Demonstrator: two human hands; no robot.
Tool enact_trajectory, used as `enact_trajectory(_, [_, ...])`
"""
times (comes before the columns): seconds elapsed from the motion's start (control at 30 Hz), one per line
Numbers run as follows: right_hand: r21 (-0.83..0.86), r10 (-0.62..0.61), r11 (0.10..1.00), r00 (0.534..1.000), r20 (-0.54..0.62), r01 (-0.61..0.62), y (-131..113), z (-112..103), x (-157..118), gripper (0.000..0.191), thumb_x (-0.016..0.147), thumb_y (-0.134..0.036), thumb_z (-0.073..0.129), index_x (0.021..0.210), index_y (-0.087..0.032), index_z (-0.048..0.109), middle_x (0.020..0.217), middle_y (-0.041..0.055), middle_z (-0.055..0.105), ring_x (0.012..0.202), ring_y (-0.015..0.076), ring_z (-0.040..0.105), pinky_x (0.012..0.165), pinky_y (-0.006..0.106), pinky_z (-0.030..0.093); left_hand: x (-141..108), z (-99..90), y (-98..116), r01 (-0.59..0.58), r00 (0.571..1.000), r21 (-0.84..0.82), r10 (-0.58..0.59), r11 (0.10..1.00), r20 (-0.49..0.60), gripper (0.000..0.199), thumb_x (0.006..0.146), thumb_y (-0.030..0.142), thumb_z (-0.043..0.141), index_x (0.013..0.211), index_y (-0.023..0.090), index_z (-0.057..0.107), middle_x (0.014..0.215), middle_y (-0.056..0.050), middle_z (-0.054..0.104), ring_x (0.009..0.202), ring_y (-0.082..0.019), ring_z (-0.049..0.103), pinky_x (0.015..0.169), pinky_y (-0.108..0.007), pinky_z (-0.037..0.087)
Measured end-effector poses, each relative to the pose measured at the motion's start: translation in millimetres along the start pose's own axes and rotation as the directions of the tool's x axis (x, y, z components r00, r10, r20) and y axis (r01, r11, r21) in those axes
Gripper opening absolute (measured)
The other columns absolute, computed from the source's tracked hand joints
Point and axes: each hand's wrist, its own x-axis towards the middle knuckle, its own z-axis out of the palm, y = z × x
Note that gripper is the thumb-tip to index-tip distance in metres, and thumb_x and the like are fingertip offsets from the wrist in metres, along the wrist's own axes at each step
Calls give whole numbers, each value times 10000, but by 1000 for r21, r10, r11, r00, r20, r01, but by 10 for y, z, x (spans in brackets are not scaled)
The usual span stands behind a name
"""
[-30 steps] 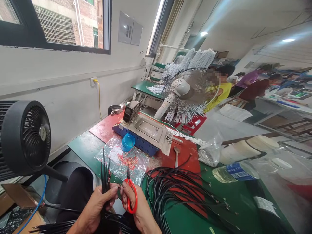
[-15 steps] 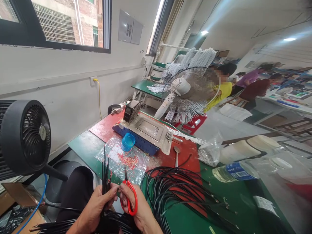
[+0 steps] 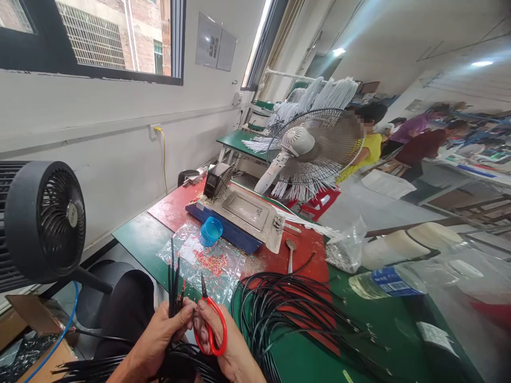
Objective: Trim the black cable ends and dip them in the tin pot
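My left hand (image 3: 170, 324) is closed around a bundle of black cables (image 3: 173, 282), whose stripped ends with bits of red point upward. Red-handled scissors (image 3: 217, 325) are held in my right hand (image 3: 227, 340), blades upward. The thumbs and fingertips of both hands meet at the bundle; what is pinched between them is too small to make out. More black cables (image 3: 85, 368) lie across my lap below the hands. Beyond the scissors, red and pale scraps (image 3: 211, 261) are scattered on a clear plastic sheet (image 3: 171, 248).
A pile of black cables (image 3: 271, 303) covers the table to the right. Behind the scraps stand a blue cup (image 3: 211, 232) and a blue-based machine (image 3: 223, 226). A spoon (image 3: 290, 255), a bottle (image 3: 387, 282) and two fans (image 3: 43, 221) are around. Other people sit farther back.
The view has shifted slightly. Both hands stay together at the bundle, with the scissors turned a little; nothing has been let go.
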Motion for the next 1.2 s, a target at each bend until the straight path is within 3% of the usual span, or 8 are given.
enact_trajectory(0.2, [126,40,991,998,-48,-33,77,1,7,427,645,-542,698,595,-136,577,424,-60,445,335,31,335,326,153,245,-15,45,54,-3,1000,-53,4,999,22,321,748,453,629,633,161,566,543,42,380,499,-103,256,460,-248,193])
enact_trajectory(0.4, [39,-54,998,998,16,53,71,-14,-8,435,725,-537,629,572,-133,575,412,-56,439,327,33,344,334,162,239,3,25,46,-19,1000,-38,19,999,14,338,751,464,624,624,161,545,514,56,359,487,-97,215,453,-255,155])
enact_trajectory(0.5, [69,-13,998,1000,14,12,67,4,-13,403,718,-501,655,578,-131,576,414,-58,433,336,33,336,337,162,229,-4,7,24,-37,998,-1,37,999,45,334,801,448,566,639,156,554,516,49,370,488,-100,221,459,-263,151])
enact_trajectory(0.67, [149,30,988,999,-29,-26,95,7,5,409,656,-511,704,564,-143,551,412,-60,433,337,39,342,336,166,240,-14,-23,-17,-25,999,-34,25,999,19,310,769,442,611,647,161,559,539,39,407,496,-101,255,464,-255,170])
enact_trajectory(0.77, [65,-39,997,996,-83,45,32,-37,22,482,678,-598,640,580,-131,568,412,-60,425,324,36,342,338,167,237,-9,-50,-55,5,1000,-23,-5,1000,3,308,766,445,614,680,153,569,545,34,419,487,-95,239,450,-260,141])
enact_trajectory(0.87, [-53,-156,987,977,-148,149,-64,-94,30,527,698,-631,600,709,-106,634,424,-63,430,335,33,362,359,158,230,-9,-53,-72,34,999,-10,-34,999,3,305,773,444,606,721,144,586,545,31,433,476,-88,231,447,-262,125])
enact_trajectory(1.03, [-68,-178,982,983,-50,174,-77,-114,16,500,734,-593,592,761,-97,653,433,-57,436,351,37,363,381,163,244,-16,-17,-37,33,999,9,-33,999,17,335,757,456,622,630,153,555,507,43,407,462,-83,229,441,-262,135])
enact_trajectory(1.2, [-44,-240,970,969,-67,237,-68,-72,-14,479,765,-578,566,737,-106,643,449,-52,427,376,43,364,398,171,250,-6,-49,-72,47,999,8,-47,999,1,322,778,461,592,710,146,597,530,37,419,453,-80,240,426,-257,135])
